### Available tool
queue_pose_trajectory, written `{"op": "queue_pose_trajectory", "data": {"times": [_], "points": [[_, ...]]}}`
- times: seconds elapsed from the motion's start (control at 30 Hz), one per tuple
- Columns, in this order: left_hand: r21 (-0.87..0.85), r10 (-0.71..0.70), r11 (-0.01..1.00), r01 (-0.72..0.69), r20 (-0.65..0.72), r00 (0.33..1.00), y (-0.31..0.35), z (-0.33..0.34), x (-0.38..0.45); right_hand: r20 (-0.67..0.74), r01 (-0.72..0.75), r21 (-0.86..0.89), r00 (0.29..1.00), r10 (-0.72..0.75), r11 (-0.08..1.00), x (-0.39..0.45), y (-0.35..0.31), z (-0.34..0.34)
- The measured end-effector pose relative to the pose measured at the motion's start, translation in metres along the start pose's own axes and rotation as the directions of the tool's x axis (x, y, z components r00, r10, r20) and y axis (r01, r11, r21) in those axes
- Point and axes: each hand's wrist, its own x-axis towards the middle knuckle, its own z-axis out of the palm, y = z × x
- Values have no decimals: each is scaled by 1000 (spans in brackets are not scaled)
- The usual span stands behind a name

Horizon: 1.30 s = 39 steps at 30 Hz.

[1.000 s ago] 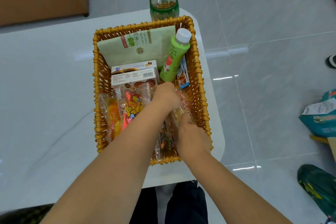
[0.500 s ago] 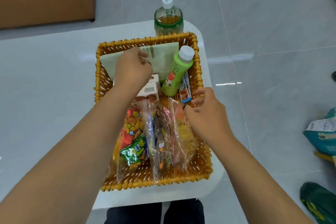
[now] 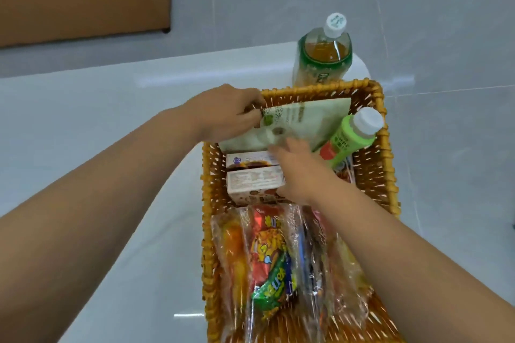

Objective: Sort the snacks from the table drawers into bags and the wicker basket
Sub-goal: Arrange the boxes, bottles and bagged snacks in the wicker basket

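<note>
Wicker basket (image 3: 373, 175) on a white bench (image 3: 97, 120). Left hand (image 3: 225, 114) fingers pinch a pale green packet (image 3: 306, 122) at its corner. Right hand (image 3: 301, 172) fingers lie straight, pressing the packet just below.

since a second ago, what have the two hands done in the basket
Both hands left the clear snack bags and went to the far end: the left hand now pinches the pale green pouch, the right hand reaches under it. Boxes, green bottle and wicker basket stayed put.
</note>
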Motion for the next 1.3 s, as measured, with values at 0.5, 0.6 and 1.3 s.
{"op": "queue_pose_trajectory", "data": {"times": [0.5, 0.6, 1.3], "points": [[-18, -115, 993, 113, -201, 973, 2, 25, 3, -109, 90, 52, 990, -84, 995, -13, 12, 22], [-226, -127, 974, 1, -542, 831, 1, 42, -30, -102, 96, 301, 992, -68, 949, -12, 21, 7], [153, -146, 975, 164, -122, 982, 12, 73, -17, -371, 119, -76, 918, -139, 990, 5, 29, -9]]}}
